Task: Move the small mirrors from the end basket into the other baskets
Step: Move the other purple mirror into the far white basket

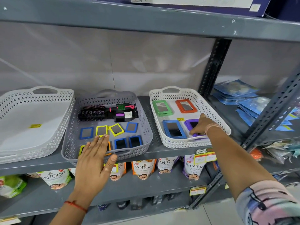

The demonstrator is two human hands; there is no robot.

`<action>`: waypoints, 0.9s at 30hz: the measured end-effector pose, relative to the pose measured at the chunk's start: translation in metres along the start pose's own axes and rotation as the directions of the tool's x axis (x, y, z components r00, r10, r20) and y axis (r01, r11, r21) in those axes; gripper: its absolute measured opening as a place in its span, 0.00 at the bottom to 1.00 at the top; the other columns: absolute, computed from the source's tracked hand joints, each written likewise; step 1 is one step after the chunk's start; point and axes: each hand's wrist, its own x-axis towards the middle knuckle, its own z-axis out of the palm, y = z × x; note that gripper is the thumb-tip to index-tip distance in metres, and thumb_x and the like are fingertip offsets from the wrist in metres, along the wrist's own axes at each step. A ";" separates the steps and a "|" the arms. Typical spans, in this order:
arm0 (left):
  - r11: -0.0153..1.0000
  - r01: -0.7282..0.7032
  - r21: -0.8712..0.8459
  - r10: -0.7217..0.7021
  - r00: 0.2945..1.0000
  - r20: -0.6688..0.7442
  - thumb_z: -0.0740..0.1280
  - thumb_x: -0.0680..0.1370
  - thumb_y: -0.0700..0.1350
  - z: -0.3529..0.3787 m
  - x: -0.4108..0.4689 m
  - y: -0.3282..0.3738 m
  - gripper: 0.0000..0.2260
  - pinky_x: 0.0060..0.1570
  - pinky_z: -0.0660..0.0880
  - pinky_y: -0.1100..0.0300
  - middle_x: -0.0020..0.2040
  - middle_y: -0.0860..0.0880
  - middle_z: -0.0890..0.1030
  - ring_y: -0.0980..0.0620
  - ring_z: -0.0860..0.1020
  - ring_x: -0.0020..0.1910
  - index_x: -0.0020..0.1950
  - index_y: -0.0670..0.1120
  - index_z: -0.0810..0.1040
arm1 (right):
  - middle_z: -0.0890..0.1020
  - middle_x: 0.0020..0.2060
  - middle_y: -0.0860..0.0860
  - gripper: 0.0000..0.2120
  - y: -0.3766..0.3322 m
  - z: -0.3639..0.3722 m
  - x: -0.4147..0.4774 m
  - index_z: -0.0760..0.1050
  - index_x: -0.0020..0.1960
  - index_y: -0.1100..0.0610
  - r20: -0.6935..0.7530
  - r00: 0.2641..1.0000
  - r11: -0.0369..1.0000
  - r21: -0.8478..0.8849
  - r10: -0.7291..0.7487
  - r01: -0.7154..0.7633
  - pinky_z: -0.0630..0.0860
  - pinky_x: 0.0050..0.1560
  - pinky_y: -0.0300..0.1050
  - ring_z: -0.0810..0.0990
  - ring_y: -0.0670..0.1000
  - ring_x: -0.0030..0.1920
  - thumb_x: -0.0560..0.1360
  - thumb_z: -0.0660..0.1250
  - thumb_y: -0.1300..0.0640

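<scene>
Fingers of our right hand [200, 125] hold the purple mirror [193, 125] inside the white basket [212, 114]. Left of that basket, our left hand [95, 153] is flat, fingers together, empty.

Three baskets [107, 125], two hairbrushes [97, 112], four large mirrors [174, 129], perhaps nine small mirrors [86, 133].

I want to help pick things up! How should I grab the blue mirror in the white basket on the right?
The blue mirror lies flat on the floor of the white basket, so probably come straight down from above and pinch its two long frame edges. The basket walls block a sideways reach. Its right edge sits close to the purple mirror, where the right hand is, so slip fingers in carefully.
</scene>
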 end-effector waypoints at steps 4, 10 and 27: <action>1.000 0.003 -0.009 -0.003 1.000 0.005 0.40 0.75 0.67 0.000 0.000 0.000 0.39 0.67 0.60 0.41 0.66 0.36 0.71 0.38 0.64 0.68 0.68 0.37 0.66 | 0.76 0.57 0.59 0.44 0.001 0.001 0.000 0.56 0.70 0.60 -0.002 1.000 1.000 -0.001 -0.007 0.007 0.73 0.53 0.48 0.76 0.60 0.58 0.62 0.77 0.52; 1.000 -0.001 -0.019 0.001 1.000 0.004 0.40 0.75 0.67 0.000 0.000 0.000 0.40 0.67 0.59 0.41 0.66 0.37 0.71 0.39 0.63 0.69 0.68 0.37 0.66 | 0.75 0.61 0.59 0.49 0.001 0.000 0.001 0.49 0.74 0.57 -0.005 0.999 0.999 -0.013 -0.036 0.036 0.73 0.59 0.51 0.75 0.61 0.60 0.64 0.75 0.53; 1.000 0.001 -0.012 -0.001 1.000 -0.003 0.39 0.75 0.67 0.001 0.000 -0.001 0.39 0.68 0.58 0.42 0.66 0.37 0.71 0.39 0.63 0.69 0.68 0.37 0.66 | 0.76 0.60 0.60 0.50 0.001 0.002 0.004 0.46 0.75 0.53 0.013 0.999 0.999 -0.017 -0.049 0.049 0.73 0.57 0.50 0.75 0.61 0.59 0.64 0.75 0.53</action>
